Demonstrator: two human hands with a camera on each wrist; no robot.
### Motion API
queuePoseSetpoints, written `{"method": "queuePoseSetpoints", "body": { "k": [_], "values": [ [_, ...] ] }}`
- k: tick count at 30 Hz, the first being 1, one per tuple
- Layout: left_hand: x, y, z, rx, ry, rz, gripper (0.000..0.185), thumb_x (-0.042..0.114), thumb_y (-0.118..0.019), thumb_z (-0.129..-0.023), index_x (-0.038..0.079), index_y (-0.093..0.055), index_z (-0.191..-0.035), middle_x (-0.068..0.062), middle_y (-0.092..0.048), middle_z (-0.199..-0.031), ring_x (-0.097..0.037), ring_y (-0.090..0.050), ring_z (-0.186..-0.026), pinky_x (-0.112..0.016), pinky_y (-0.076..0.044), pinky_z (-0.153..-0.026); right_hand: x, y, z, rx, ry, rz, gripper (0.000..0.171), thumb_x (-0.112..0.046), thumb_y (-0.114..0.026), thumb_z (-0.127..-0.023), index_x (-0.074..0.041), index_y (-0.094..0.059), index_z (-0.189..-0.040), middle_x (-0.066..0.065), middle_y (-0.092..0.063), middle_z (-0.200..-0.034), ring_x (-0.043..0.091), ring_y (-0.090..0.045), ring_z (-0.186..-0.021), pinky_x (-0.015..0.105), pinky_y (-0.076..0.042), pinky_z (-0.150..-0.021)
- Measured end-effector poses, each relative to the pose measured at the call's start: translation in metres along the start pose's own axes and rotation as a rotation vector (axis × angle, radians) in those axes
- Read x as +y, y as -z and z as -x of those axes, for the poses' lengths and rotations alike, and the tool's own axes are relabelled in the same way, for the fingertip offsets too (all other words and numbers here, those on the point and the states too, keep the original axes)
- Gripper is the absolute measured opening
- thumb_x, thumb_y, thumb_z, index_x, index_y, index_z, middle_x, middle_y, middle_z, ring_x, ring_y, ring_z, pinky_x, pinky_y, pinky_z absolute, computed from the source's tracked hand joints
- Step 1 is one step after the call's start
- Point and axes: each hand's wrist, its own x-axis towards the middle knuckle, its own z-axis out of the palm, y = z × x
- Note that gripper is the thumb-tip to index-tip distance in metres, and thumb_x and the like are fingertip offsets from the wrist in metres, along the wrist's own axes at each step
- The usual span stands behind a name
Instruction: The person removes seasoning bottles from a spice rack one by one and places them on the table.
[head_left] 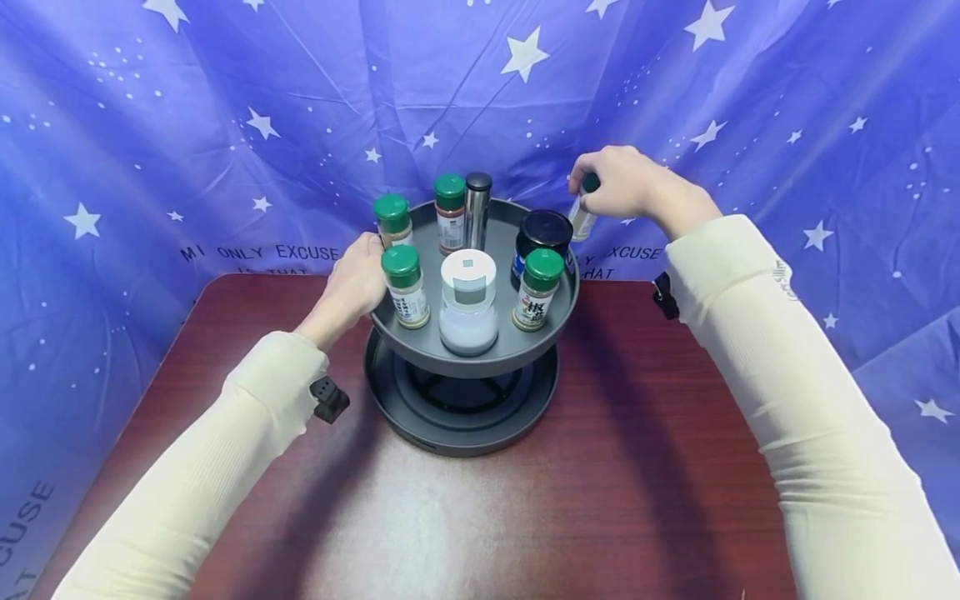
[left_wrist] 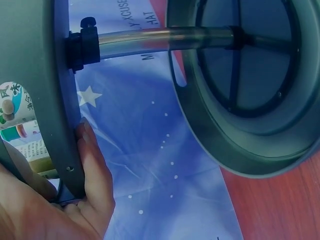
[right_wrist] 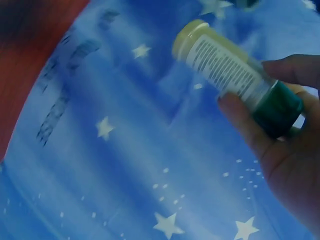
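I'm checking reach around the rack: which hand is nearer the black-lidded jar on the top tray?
Right. The right hand holds a green-capped spice bottle just behind and right of the black-lidded jar; the left hand grips the top tray rim on the far side.

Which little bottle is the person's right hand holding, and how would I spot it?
Find the grey two-tier rack mid-table. Just past its far right rim, the right hand pinches a green-capped spice bottle in the air. Unlike the other green-capped bottles, it stands on no tray.
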Motion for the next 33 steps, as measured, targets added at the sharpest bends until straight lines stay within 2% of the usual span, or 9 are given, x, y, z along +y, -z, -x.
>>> {"method": "queuePoseSetpoints", "body": {
  "k": [6,11,16,21,26,33],
  "values": [
    [0.000,-0.001,0.001,-0.002,0.006,-0.003,0.049,0.036,-0.011,-0.107,0.008,-0.046,-0.126,-0.016,-0.053,-0.125,-0.035,-0.051,-0.118,-0.053,-0.041,-0.099,0.014,-0.011,0.004,-0.086,-0.021,0.011,0.037,-0.010,-0.053,-0.085,-0.001,-0.060,-0.120,0.025,-0.063,-0.116,0.034,-0.057,-0.097,0.044,-0.046,-0.079],
    [0.000,0.001,0.001,0.003,-0.002,-0.004,0.048,0.035,-0.011,-0.107,0.007,-0.046,-0.126,-0.016,-0.053,-0.126,-0.036,-0.051,-0.120,-0.053,-0.040,-0.101,0.023,-0.013,0.007,-0.133,-0.037,0.021,0.039,-0.009,-0.056,-0.083,-0.002,-0.060,-0.121,0.025,-0.064,-0.118,0.035,-0.058,-0.100,0.047,-0.047,-0.083],
    [0.000,0.001,0.000,0.008,-0.006,-0.005,0.049,0.035,-0.011,-0.107,0.008,-0.046,-0.129,-0.016,-0.053,-0.131,-0.037,-0.050,-0.127,-0.054,-0.039,-0.104,0.033,-0.017,0.008,-0.149,-0.041,0.036,0.037,-0.010,-0.060,-0.082,-0.003,-0.063,-0.119,0.024,-0.065,-0.115,0.035,-0.058,-0.098,0.043,-0.048,-0.079],
    [-0.001,0.001,-0.001,0.010,-0.009,-0.005,0.049,0.035,-0.012,-0.107,0.008,-0.046,-0.128,-0.016,-0.054,-0.131,-0.037,-0.050,-0.126,-0.054,-0.039,-0.103,0.042,-0.023,0.009,-0.174,-0.059,0.025,0.034,-0.012,-0.064,-0.084,-0.004,-0.064,-0.117,0.024,-0.066,-0.112,0.034,-0.058,-0.096,0.040,-0.048,-0.075],
    [-0.001,0.001,-0.001,0.008,-0.004,-0.003,0.049,0.036,-0.011,-0.107,0.008,-0.046,-0.128,-0.016,-0.054,-0.129,-0.037,-0.051,-0.125,-0.054,-0.040,-0.103,0.049,-0.033,0.010,-0.214,-0.075,0.025,0.031,-0.010,-0.064,-0.086,-0.004,-0.065,-0.117,0.024,-0.065,-0.111,0.034,-0.056,-0.094,0.044,-0.048,-0.077],
    [0.000,0.000,0.000,0.004,-0.005,-0.008,0.050,0.037,-0.010,-0.107,0.008,-0.046,-0.127,-0.016,-0.054,-0.127,-0.037,-0.052,-0.122,-0.054,-0.041,-0.101,0.052,-0.056,0.012,-0.219,-0.090,0.040,0.029,-0.011,-0.068,-0.085,-0.006,-0.067,-0.113,0.024,-0.067,-0.110,0.039,-0.060,-0.098,0.052,-0.046,-0.084]
  ]
}}
